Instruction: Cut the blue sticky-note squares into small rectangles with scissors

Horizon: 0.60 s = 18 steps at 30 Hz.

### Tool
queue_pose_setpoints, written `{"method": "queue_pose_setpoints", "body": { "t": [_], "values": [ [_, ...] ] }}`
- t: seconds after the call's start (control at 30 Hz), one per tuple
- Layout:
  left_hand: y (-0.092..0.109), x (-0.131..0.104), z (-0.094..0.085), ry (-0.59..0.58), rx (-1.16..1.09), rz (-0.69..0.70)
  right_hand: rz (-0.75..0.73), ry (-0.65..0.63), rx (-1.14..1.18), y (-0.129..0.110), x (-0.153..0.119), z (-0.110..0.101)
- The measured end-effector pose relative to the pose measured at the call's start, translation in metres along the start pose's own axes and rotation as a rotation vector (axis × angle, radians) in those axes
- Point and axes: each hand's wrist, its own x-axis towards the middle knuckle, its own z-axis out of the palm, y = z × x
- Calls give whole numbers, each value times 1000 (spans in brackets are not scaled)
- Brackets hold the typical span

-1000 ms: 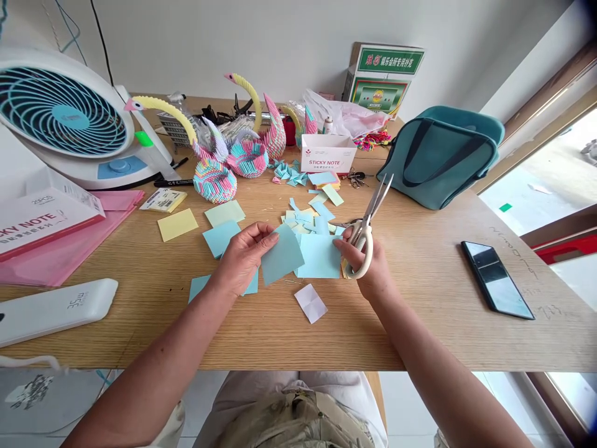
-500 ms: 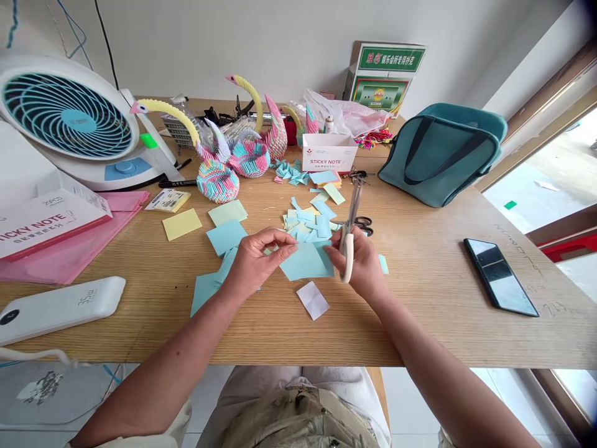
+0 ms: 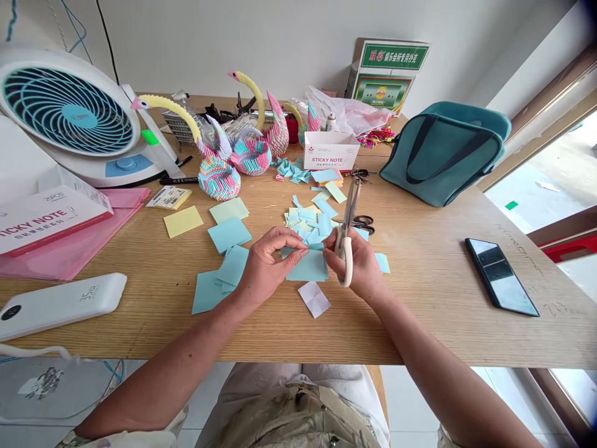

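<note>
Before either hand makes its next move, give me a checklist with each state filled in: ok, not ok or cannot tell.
1. Scissors secure in the right hand: ok, gripped at the white handles.
2. Scissor blades fully closed: not ok, the tips stand slightly apart.
3. Left hand at the blue paper: ok, fingertips at its far edge.
4. Paper edges lined up: cannot tell, the hands cover part.
5. Black-handled scissors untouched by the right hand: cannot tell, partly hidden behind it.
6. Phone out of the way: ok, well to the right.
</note>
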Motion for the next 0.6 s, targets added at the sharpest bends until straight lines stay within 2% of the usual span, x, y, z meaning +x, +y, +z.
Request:
{"method": "queue_pose_setpoints", "body": {
  "t": [0.1,0.2,0.43,0.6],
  "values": [
    [1,-1,5,5,-112,-105,-16,25,-3,0,0,1],
    [3,-1,6,-6,-122,-166,-20,24,-5,-1,0,2],
    [8,-2,5,6,24,-150,18,11,-2,-2,-1,0],
    [7,-3,6,31,32,-168,24,-6,12,-3,-1,1]
  ]
}}
